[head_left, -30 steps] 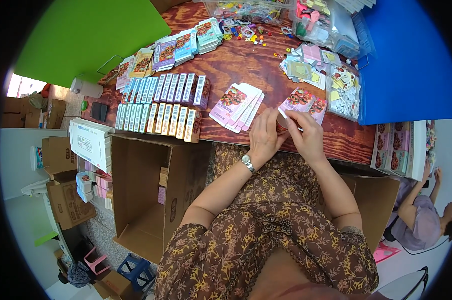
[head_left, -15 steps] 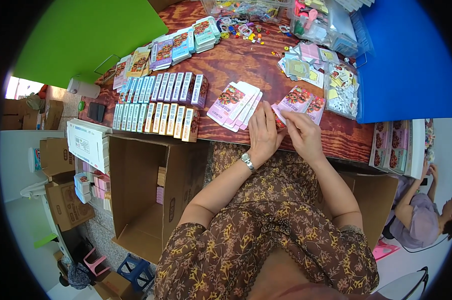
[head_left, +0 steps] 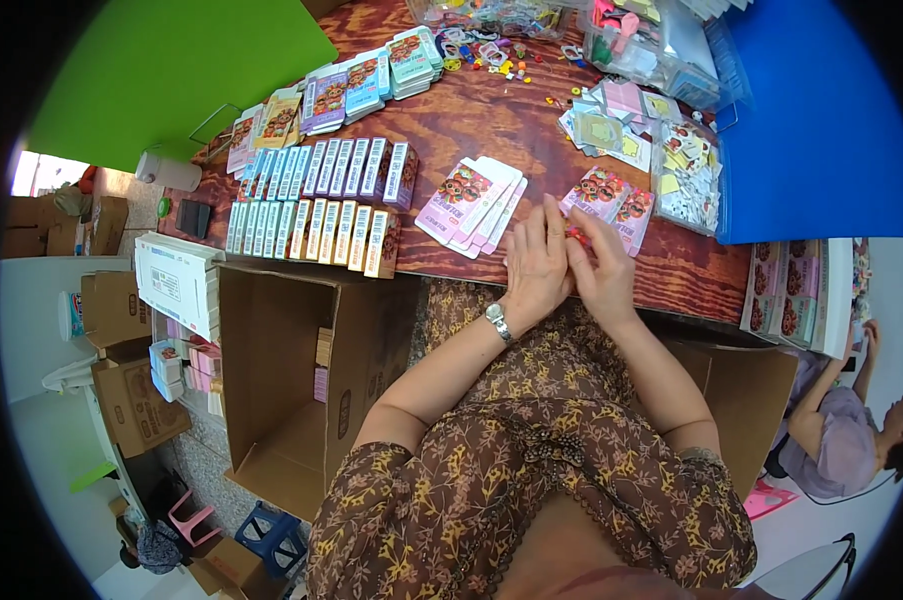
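Near the table's front edge, a small pink carton [head_left: 577, 235] is between my two hands, mostly covered by them. My left hand [head_left: 537, 255] presses along its left side with the fingers long and close together. Bent fingers of my right hand [head_left: 603, 268] grip its right side. Just left of my hands lies a fanned stack of flat pink cartons [head_left: 458, 203], faces up. Beyond my right hand, more pink printed cartons [head_left: 603, 190] lie on the table.
Two rows of upright filled cartons [head_left: 311, 230] stand on the left, with flat carton stacks [head_left: 366, 85] behind. Trays of small parts [head_left: 686, 185] sit at right. An open cardboard box [head_left: 281, 370] is below the table edge. Another person [head_left: 851, 430] sits at far right.
My left fingers have straightened and slid up over the pink carton. My right hand has drawn slightly nearer me, its fingers closer to the left hand.
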Demonstrator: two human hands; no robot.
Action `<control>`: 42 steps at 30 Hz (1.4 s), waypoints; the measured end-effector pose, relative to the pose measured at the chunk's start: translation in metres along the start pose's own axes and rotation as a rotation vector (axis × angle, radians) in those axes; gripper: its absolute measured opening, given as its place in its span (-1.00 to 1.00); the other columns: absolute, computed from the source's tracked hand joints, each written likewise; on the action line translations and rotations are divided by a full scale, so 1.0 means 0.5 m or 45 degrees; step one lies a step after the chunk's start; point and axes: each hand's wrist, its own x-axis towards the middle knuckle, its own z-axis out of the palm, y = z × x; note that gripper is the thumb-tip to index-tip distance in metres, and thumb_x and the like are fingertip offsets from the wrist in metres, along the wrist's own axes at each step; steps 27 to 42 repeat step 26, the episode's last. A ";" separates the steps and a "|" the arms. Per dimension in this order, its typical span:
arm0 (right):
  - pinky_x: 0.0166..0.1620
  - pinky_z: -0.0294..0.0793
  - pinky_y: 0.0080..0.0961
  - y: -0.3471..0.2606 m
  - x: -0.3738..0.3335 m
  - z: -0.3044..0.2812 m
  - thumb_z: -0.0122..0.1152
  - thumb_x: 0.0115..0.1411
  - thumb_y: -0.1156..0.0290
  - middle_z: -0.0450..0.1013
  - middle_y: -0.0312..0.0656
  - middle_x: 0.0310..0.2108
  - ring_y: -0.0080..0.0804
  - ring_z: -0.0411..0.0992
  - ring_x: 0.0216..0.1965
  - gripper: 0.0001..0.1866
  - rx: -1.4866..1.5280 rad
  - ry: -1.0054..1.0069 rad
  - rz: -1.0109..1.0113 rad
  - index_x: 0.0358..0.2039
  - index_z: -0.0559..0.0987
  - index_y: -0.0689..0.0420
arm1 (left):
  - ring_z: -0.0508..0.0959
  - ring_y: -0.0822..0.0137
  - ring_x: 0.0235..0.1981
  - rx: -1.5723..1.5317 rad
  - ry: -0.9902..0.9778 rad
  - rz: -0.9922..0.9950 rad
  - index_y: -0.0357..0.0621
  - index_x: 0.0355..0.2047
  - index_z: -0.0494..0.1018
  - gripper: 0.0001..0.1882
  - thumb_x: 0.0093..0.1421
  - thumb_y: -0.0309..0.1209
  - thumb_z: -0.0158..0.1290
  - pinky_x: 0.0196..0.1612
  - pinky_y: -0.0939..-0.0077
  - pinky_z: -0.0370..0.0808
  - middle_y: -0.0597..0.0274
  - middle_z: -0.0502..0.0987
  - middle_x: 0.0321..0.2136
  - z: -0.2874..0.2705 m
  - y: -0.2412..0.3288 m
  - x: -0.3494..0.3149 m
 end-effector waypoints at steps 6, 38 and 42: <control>0.03 0.51 -0.53 0.137 0.094 -0.074 0.11 0.39 0.46 0.54 -0.10 0.02 -0.46 0.50 0.00 -0.58 0.414 0.181 0.451 0.24 0.44 0.21 | 0.31 -0.25 0.17 0.364 0.048 -0.141 -0.42 0.37 0.04 0.13 0.03 0.06 0.33 0.20 -0.15 0.24 -0.31 0.34 0.13 -0.048 -0.159 0.057; 0.19 0.41 -0.18 0.015 0.035 0.021 0.27 0.23 0.48 0.41 0.00 0.18 -0.01 0.43 0.16 -0.57 -0.097 0.047 -0.346 0.13 0.57 0.06 | 0.54 -0.09 -0.14 -0.404 0.321 -0.367 -0.28 0.08 0.29 -0.22 -0.11 -0.38 0.45 -0.08 0.14 0.49 -0.08 0.48 -0.20 -0.030 -0.049 0.037; 0.19 0.41 -0.18 0.015 0.035 0.021 0.27 0.23 0.48 0.41 0.00 0.18 -0.01 0.43 0.16 -0.57 -0.097 0.047 -0.346 0.13 0.57 0.06 | 0.54 -0.09 -0.14 -0.404 0.321 -0.367 -0.28 0.08 0.29 -0.22 -0.11 -0.38 0.45 -0.08 0.14 0.49 -0.08 0.48 -0.20 -0.030 -0.049 0.037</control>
